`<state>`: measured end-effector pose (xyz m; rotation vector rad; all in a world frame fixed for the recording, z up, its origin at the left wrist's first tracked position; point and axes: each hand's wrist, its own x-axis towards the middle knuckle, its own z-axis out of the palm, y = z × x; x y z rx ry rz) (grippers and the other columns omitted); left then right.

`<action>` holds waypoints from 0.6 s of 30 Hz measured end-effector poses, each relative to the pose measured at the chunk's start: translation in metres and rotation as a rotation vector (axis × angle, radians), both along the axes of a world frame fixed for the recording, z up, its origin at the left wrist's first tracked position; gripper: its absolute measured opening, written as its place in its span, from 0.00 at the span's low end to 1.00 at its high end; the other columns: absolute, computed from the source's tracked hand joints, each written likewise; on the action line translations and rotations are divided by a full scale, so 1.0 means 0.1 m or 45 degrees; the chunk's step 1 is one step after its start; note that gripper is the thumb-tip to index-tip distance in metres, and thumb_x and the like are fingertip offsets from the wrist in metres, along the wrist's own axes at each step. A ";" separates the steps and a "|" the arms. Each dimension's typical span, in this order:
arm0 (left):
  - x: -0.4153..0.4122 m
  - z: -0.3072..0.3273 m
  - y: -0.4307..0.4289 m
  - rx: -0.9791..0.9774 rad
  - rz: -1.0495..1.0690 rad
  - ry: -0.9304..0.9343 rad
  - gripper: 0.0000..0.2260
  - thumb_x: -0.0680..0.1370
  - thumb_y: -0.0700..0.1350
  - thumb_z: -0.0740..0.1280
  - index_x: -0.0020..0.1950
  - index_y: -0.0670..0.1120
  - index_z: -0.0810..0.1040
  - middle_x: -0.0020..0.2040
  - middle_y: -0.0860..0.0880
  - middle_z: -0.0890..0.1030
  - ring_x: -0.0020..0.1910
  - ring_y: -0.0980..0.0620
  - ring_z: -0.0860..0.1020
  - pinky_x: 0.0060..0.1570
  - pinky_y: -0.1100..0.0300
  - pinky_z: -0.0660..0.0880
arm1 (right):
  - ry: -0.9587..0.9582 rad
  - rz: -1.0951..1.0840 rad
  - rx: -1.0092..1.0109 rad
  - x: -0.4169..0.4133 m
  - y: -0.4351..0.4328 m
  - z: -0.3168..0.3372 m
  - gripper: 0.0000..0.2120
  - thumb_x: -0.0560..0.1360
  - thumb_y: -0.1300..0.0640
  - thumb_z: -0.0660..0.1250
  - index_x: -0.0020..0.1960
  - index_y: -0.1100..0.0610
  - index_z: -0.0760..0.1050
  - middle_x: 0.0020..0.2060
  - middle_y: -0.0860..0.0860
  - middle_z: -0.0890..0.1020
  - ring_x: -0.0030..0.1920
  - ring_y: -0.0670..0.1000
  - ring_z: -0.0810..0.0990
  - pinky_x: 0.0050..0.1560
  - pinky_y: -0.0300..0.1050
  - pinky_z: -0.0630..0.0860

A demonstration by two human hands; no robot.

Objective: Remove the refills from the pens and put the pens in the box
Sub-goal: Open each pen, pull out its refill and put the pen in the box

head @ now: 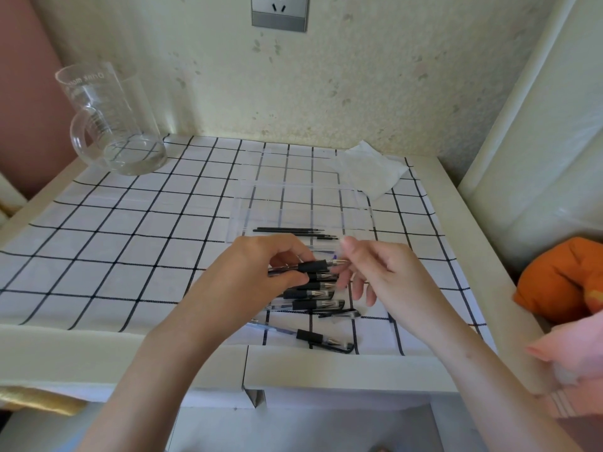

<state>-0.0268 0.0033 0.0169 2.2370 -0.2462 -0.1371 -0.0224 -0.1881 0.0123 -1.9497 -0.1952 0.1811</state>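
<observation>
Head view: a pen (306,266) is gripped by the left hand (261,269), its tip pinched by the right hand (375,272) beside the clear box (248,203) (refills (287,230) lie inside). A slipped pinch could scatter the piled pens (313,298).

A single head-worn wide-angle view looks forward and steeply down from close above the desk (98,347). The hands (261,272) sit near the lower centre of the frame, and the wall (359,76) fills the top.

Open cloth (130,230) left of pens (313,293)
</observation>
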 end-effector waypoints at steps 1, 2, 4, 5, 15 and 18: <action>0.00 0.00 0.00 0.003 0.001 0.001 0.09 0.71 0.45 0.72 0.45 0.60 0.79 0.43 0.59 0.82 0.45 0.65 0.78 0.47 0.70 0.72 | -0.008 -0.006 0.004 0.00 0.00 0.01 0.20 0.71 0.39 0.60 0.45 0.54 0.80 0.36 0.51 0.83 0.31 0.48 0.78 0.30 0.41 0.74; 0.00 0.00 0.01 0.003 0.002 0.004 0.09 0.71 0.45 0.72 0.45 0.60 0.79 0.43 0.59 0.82 0.45 0.65 0.78 0.46 0.70 0.72 | -0.010 0.000 0.023 0.01 -0.01 0.02 0.17 0.72 0.41 0.63 0.47 0.53 0.79 0.37 0.51 0.83 0.31 0.48 0.79 0.31 0.41 0.74; 0.01 0.00 0.02 -0.002 -0.004 0.007 0.09 0.71 0.45 0.72 0.45 0.59 0.79 0.43 0.58 0.83 0.45 0.64 0.79 0.47 0.70 0.72 | -0.001 0.035 0.029 0.01 -0.03 0.03 0.06 0.72 0.51 0.70 0.47 0.52 0.79 0.39 0.50 0.82 0.32 0.46 0.79 0.32 0.39 0.75; 0.01 0.00 0.02 -0.002 -0.009 0.005 0.09 0.71 0.45 0.72 0.46 0.59 0.79 0.43 0.58 0.83 0.45 0.64 0.79 0.47 0.69 0.73 | 0.006 0.050 0.013 0.01 -0.03 0.03 0.03 0.72 0.54 0.70 0.46 0.52 0.80 0.38 0.50 0.82 0.32 0.46 0.79 0.32 0.38 0.75; 0.01 0.00 0.01 -0.002 -0.026 -0.006 0.09 0.71 0.45 0.72 0.45 0.60 0.79 0.42 0.59 0.82 0.44 0.65 0.78 0.48 0.70 0.72 | -0.003 0.048 -0.016 0.00 -0.02 0.03 0.04 0.73 0.53 0.69 0.45 0.52 0.80 0.36 0.48 0.82 0.31 0.43 0.78 0.31 0.38 0.74; 0.00 0.01 0.00 0.000 -0.023 -0.019 0.10 0.71 0.45 0.72 0.43 0.62 0.77 0.42 0.60 0.82 0.45 0.66 0.77 0.47 0.71 0.71 | -0.006 0.027 -0.036 -0.01 0.00 0.02 0.16 0.73 0.42 0.62 0.42 0.54 0.80 0.35 0.48 0.83 0.31 0.44 0.78 0.30 0.37 0.73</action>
